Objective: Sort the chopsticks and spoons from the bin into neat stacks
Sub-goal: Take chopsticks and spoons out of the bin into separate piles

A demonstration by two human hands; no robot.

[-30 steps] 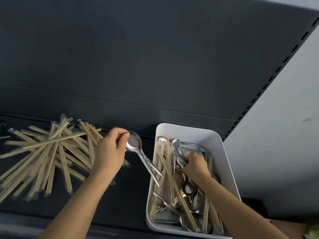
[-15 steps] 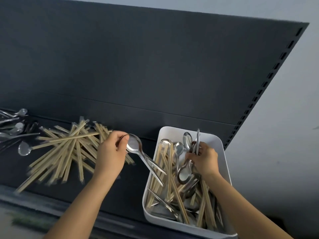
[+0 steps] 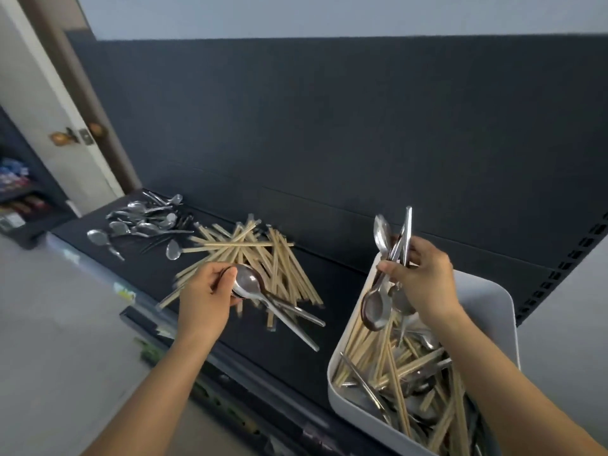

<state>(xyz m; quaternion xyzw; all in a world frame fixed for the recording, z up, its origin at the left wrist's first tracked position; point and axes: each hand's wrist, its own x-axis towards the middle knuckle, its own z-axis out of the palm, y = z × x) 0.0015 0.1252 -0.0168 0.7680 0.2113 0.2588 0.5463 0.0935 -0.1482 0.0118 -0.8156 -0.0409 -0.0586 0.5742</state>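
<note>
In the head view, your left hand (image 3: 207, 299) curls round the bowls of a few spoons (image 3: 250, 284). Their handles point right and toward you, above the chopstick pile (image 3: 263, 258). Your right hand (image 3: 424, 278) grips a roughly upright bunch of spoons (image 3: 383, 238) over the bin (image 3: 487, 297). The spoon pile (image 3: 141, 222) lies far left, beyond the chopsticks, so your left hand is nearer.

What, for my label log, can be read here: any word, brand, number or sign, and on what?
No text is readable.
Shelf-edge labels: print blurred, unreadable.
Packets at far left: too small and blurred to read.
</note>
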